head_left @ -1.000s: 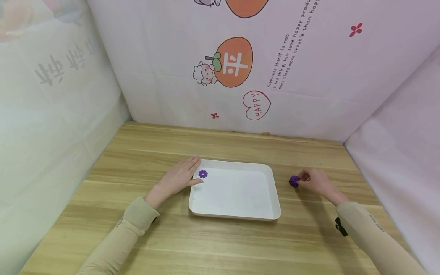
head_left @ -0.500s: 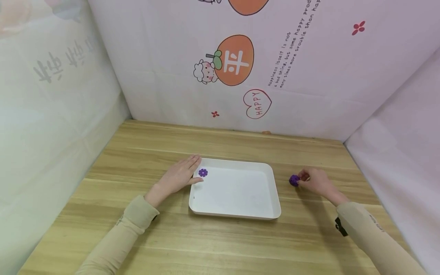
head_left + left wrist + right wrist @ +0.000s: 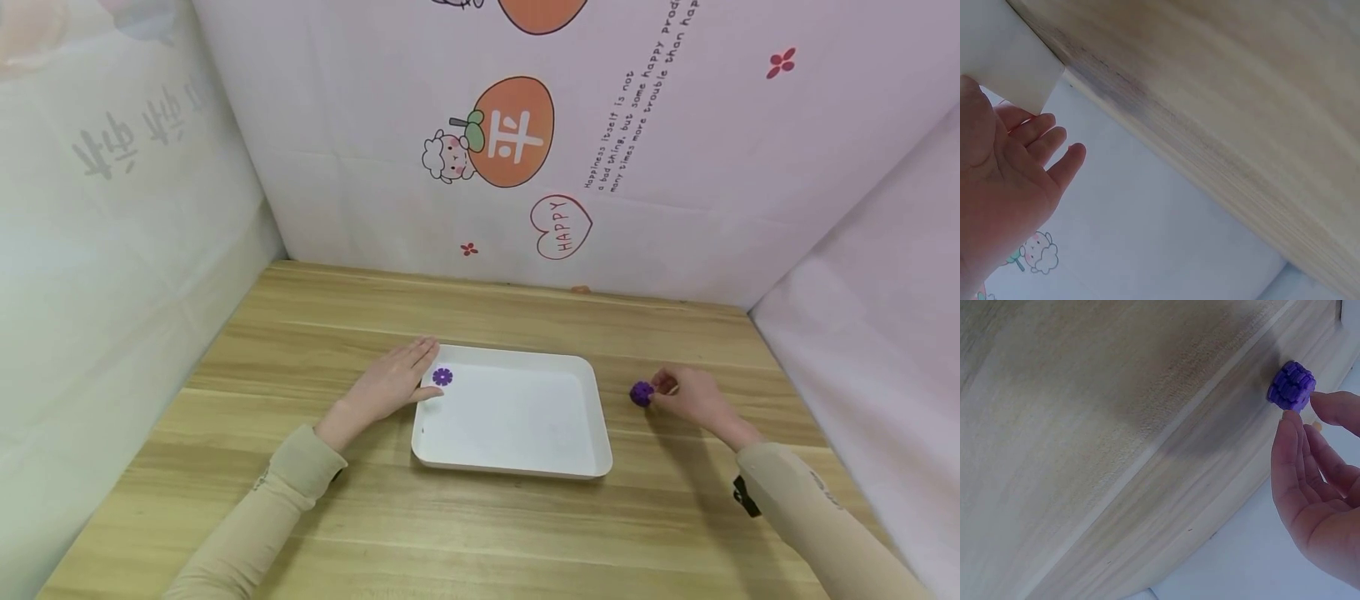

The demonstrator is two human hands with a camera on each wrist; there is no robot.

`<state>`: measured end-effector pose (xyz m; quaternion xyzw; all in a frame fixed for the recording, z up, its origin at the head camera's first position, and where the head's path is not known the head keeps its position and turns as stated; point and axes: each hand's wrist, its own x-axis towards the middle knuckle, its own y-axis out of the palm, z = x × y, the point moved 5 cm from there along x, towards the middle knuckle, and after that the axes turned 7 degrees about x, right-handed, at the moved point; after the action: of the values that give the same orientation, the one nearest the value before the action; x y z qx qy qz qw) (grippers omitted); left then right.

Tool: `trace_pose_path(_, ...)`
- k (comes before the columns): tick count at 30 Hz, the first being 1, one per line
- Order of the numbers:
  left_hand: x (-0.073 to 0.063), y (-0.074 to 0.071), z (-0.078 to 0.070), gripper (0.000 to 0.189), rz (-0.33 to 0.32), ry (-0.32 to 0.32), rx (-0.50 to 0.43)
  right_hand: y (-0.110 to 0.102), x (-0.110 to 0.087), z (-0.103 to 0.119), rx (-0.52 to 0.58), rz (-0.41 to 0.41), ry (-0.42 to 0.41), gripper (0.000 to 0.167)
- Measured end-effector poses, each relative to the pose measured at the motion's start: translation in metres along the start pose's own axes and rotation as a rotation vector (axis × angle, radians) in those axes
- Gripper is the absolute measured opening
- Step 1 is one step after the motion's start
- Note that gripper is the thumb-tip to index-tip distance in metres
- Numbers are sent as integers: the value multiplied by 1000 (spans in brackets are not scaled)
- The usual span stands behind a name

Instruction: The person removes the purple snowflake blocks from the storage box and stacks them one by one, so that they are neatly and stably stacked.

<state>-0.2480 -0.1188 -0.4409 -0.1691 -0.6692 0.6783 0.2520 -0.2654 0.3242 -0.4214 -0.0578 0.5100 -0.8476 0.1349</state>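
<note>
A white tray (image 3: 517,417) stands on the wooden table, with one purple snowflake building disc (image 3: 442,377) at its far left corner. My left hand (image 3: 393,383) lies over the tray's left rim, fingers extended and thumb reaching inside. In the left wrist view, the left hand's fingertips (image 3: 1038,128) are at the tray wall (image 3: 1016,69). To the right of the tray is a short stack of purple snowflake discs (image 3: 1291,386). My right hand (image 3: 684,392) pinches at this stack, thumb on one side and index finger on the other at its edge.
The wooden table (image 3: 480,533) extends around the tray on all sides. A printed white cloth wall (image 3: 360,192) rises behind it, and plain-looking cloth hangs at the left and right sides.
Both hands, the tray and the disc stack stay in nearly the same places. The right hand's fingers shift very slightly at the stack.
</note>
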Motion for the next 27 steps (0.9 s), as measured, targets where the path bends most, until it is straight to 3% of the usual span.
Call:
trace_pose_path(6,-1,-1,0,82,4,-2,-5,-5,1,9,2,-35,-19,24)
trace_pose_path(18,-1,-4,0,81,-10,6,-10,-3,16,51,40,26,-5,28)
trace_pose_path(27,0,-1,1,82,4,2,0,4,30,79,25,-15,-118,22)
